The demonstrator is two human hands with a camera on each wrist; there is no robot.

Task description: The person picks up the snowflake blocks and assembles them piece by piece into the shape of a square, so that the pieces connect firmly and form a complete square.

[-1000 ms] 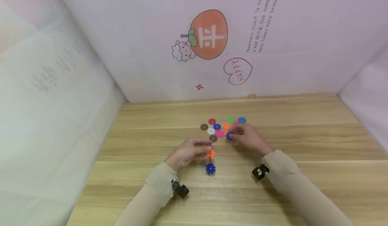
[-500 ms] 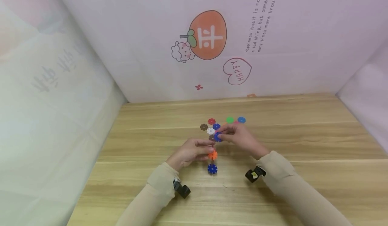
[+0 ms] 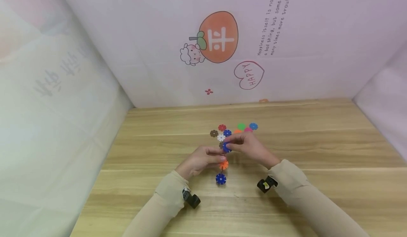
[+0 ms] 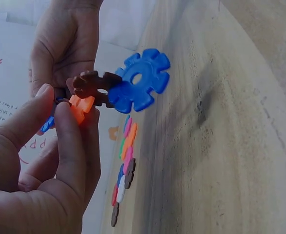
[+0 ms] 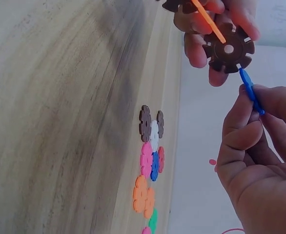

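Observation:
Flower-shaped notched plastic discs are joined in a chain: a blue disc (image 4: 150,87), a brown disc (image 4: 87,87), an orange disc (image 3: 224,165) and another brown disc (image 5: 238,57). My left hand (image 3: 198,161) pinches this chain between thumb and fingers, above the table. In my right hand (image 3: 254,149), thumb and fingertips grip a loose-looking blue disc (image 5: 250,90). Its edge meets a notch of the upper brown disc in the right wrist view. The chain's blue disc hangs at the end nearest the body.
Behind the hands, several discs lie flat on the wooden table (image 3: 143,148), among them a red disc (image 3: 222,128), a white disc (image 3: 220,137), a green disc (image 3: 241,126) and a light blue disc (image 3: 253,126). A printed cloth wall (image 3: 152,71) stands along the table's back edge.
My right hand has carried the blue disc left from beside the flat discs to the chain's upper end. My left hand keeps its hold, shifted slightly right.

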